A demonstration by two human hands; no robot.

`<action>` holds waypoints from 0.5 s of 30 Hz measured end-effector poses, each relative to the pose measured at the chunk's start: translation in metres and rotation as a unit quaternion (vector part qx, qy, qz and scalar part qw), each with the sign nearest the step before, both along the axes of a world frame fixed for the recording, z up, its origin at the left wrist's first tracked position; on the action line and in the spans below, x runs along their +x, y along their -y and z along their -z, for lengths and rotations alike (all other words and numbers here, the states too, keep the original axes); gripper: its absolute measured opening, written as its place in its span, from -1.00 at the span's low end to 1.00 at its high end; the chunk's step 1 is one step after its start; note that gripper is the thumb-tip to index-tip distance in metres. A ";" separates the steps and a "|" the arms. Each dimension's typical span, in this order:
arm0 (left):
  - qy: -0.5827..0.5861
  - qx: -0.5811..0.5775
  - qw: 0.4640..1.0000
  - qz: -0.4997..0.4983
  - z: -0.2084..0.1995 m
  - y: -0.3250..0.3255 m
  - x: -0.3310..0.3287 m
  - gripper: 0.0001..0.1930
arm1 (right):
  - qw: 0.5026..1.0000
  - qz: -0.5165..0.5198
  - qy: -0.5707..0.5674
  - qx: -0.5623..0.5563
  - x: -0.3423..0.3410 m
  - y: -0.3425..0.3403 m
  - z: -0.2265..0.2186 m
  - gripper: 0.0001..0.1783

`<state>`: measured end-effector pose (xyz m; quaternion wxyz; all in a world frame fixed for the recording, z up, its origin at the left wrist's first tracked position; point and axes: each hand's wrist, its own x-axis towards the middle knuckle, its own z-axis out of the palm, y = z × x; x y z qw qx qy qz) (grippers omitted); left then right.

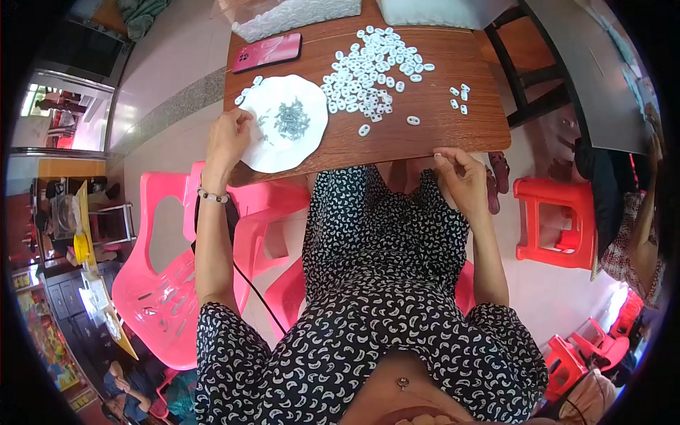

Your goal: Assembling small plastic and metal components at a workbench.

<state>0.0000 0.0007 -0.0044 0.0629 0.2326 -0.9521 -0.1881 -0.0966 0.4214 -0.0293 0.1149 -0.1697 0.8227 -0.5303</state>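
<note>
Though wavy-edged, rnd wht plate (275,157)

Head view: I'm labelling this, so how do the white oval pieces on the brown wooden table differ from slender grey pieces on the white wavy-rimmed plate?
The white oval pieces are rounded with dark dots; the grey pieces look thin. The white ones lie directly on the table; the grey ones sit on the plate. Both form jumbled heaps.
</note>
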 end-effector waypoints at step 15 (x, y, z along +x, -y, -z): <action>-0.049 -0.064 0.996 0.033 0.017 -0.004 -0.036 -0.85 | 0.999 -0.003 0.029 -0.016 0.006 0.009 0.002 -0.80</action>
